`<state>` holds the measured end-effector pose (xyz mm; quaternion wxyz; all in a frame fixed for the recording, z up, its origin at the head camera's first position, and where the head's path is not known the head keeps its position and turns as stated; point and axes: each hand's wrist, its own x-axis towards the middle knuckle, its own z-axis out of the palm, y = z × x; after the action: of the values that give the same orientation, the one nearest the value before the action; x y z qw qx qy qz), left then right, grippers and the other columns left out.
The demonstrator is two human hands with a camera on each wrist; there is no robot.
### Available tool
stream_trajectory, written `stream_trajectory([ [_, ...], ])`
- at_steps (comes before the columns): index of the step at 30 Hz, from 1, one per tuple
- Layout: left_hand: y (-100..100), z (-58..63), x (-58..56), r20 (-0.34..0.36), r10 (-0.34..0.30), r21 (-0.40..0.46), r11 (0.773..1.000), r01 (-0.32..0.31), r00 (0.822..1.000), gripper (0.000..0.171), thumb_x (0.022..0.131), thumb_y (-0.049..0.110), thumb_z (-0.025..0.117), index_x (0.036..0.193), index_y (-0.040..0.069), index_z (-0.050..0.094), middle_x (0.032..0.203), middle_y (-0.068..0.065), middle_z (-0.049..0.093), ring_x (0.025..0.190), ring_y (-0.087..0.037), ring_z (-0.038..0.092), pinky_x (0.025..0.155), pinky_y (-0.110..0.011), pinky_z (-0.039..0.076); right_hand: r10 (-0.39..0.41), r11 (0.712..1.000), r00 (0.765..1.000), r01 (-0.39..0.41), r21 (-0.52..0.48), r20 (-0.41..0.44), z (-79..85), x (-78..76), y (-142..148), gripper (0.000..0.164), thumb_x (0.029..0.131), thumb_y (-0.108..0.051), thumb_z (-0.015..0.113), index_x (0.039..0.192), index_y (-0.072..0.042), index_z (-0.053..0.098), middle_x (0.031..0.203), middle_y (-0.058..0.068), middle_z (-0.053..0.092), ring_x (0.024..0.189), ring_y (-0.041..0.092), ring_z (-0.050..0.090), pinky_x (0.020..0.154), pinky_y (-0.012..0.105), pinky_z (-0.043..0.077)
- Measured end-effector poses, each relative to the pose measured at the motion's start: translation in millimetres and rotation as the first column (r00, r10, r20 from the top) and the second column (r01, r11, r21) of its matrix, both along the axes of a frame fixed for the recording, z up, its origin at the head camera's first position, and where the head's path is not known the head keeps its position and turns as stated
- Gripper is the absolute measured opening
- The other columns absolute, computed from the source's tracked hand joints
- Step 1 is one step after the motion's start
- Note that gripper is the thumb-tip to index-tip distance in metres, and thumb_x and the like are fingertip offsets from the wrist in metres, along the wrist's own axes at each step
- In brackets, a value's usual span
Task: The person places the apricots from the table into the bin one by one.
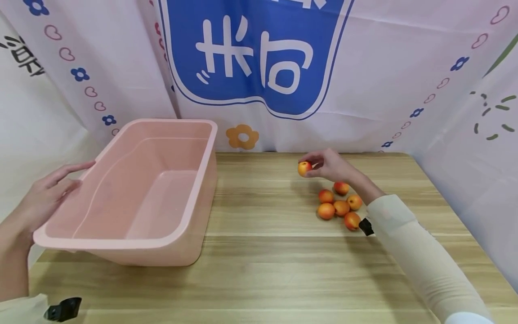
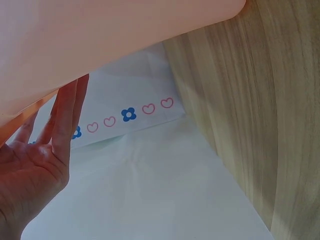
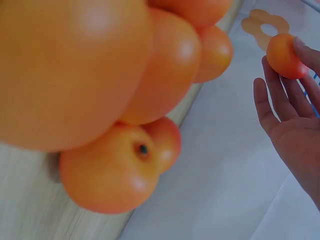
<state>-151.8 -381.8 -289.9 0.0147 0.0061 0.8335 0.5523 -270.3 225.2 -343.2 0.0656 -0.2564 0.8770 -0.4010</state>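
A large pink plastic tub [image 1: 162, 244] stands on the left of the wooden table, and its visible inside holds nothing. My left hand [image 1: 50, 193] is at the tub's left side, its fairly straight fingers [image 2: 66, 112] touching the outer wall. On the right, my right hand [image 1: 329, 165] pinches an apricot [image 1: 305, 168] between thumb and fingertips, held above the table near its back edge. The same apricot [image 3: 285, 56] shows in the right wrist view. Just below that hand lie several more orange-red apricots [image 1: 341, 207] in a loose cluster.
The wooden table [image 1: 259, 270] carries the tub and the fruit. A white printed cloth [image 1: 364, 90] hangs behind its back edge, and more white cloth [image 1: 477, 171] borders the right side. Dark straps [image 1: 64, 309] sit by the sleeve cuffs.
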Motion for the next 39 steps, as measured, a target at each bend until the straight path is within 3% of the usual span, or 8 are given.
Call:
stream_trajectory([
  [8,-2,-0.6,2.4,0.006,-0.008,0.048,0.999,0.008,1.000,0.048,0.112,0.014,0.042,0.128,0.052,0.065,0.100,0.027,0.068,0.066,-0.008,0.070,0.050,-0.025,0.057,0.072,0.996,0.997,-0.072,-0.061,0.006,11.1,6.3,-20,0.039,0.089,0.000,0.080,0.126,0.009,0.068,0.115,0.021,0.073,0.105,0.035,0.071,0.096,0.043,0.059],
  [15,-1,-0.9,1.5,0.016,-0.007,0.064,0.998,0.006,1.000,0.047,0.112,0.015,0.042,0.128,0.052,0.066,0.099,0.026,0.069,0.067,-0.008,0.071,0.051,-0.025,0.058,0.120,0.989,0.993,-0.120,-0.088,-0.008,24.7,10.5,-47,0.047,0.089,-0.001,0.080,0.132,0.007,0.065,0.119,0.020,0.072,0.106,0.033,0.071,0.096,0.044,0.059],
  [22,0,-0.8,0.1,0.014,-0.009,0.052,0.999,0.008,1.000,0.046,0.113,0.016,0.041,0.127,0.053,0.065,0.100,0.028,0.068,0.067,-0.008,0.071,0.051,-0.026,0.058,0.150,0.967,0.988,-0.141,-0.211,0.030,30.8,19.5,-69,0.051,0.089,0.004,0.079,0.137,0.004,0.061,0.127,0.021,0.068,0.107,0.034,0.071,0.095,0.040,0.060],
  [32,2,1.0,-0.3,0.032,-0.012,0.067,0.998,0.010,0.999,0.046,0.113,0.017,0.040,0.126,0.053,0.065,0.094,0.021,0.072,0.063,-0.010,0.070,0.049,-0.027,0.057,0.215,0.942,0.976,-0.201,-0.269,0.022,22.9,18.4,-90,0.044,0.092,0.008,0.070,0.134,0.009,0.060,0.130,0.025,0.064,0.107,0.035,0.071,0.094,0.037,0.060],
  [39,2,1.4,0.2,0.013,-0.005,0.038,0.999,0.005,1.000,0.047,0.113,0.016,0.041,0.127,0.053,0.065,0.098,0.026,0.069,0.064,-0.008,0.069,0.049,-0.025,0.056,0.210,0.935,0.978,-0.199,-0.293,0.006,20.4,18.0,-104,0.041,0.094,0.004,0.073,0.133,0.010,0.062,0.129,0.024,0.066,0.106,0.034,0.073,0.092,0.037,0.061],
])
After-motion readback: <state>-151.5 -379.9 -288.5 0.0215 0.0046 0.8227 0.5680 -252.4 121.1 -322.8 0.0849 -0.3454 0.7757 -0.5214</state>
